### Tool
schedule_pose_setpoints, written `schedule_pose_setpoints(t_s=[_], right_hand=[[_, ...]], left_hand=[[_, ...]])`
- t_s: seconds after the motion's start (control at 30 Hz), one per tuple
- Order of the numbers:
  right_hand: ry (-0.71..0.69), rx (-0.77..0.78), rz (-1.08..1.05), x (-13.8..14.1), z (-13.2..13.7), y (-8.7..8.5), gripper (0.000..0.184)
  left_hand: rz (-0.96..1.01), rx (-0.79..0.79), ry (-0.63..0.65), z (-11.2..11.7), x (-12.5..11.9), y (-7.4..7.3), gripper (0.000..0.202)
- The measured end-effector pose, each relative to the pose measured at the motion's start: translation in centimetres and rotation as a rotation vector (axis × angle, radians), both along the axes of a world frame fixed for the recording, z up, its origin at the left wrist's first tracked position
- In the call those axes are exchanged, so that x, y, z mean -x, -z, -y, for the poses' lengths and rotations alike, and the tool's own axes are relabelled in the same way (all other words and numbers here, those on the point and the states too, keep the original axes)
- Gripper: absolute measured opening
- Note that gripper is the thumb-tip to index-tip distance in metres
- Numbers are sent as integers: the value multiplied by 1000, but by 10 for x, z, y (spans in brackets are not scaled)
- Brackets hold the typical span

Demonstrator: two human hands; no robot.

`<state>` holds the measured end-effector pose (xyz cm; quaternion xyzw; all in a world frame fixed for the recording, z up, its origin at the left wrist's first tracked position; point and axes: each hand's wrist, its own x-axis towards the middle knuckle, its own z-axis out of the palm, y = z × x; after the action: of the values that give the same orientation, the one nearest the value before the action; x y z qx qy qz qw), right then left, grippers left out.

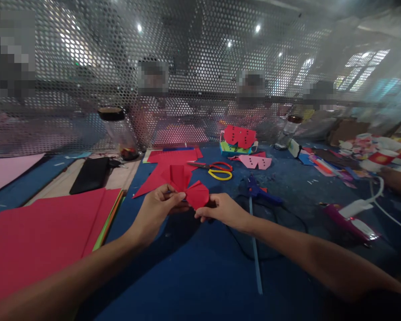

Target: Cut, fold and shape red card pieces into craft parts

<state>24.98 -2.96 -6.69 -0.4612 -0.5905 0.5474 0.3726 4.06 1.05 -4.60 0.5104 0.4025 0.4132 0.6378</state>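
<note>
Both my hands hold a folded red paper piece (189,187) shaped like a bow or fan, just above the blue table (187,276). My left hand (158,207) pinches its middle with thumb and fingers. My right hand (220,209) grips its lower right lobe with closed fingers. Behind the piece lie red paper offcuts (169,162) flat on the table.
A stack of red sheets (43,232) lies at the left, a black phone (89,174) beyond it. Scissors with red and yellow handles (217,170), a blue glue gun (259,191) with its cable, finished red and pink paper shapes (240,136) and a jar (115,125) stand further back. A perforated metal screen (194,67) closes the far edge; people sit behind it.
</note>
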Motion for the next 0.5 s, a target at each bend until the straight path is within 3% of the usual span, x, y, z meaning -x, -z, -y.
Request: schedule_pose_setpoints(t_s=[0.27, 0.5], right_hand=[[55, -7, -12, 4, 1, -4, 39], [13, -73, -6, 0, 3, -5, 34]], left_hand=[[-10, -8, 15, 0, 0, 1, 31], [-2, -27, -17, -2, 1, 0, 29]])
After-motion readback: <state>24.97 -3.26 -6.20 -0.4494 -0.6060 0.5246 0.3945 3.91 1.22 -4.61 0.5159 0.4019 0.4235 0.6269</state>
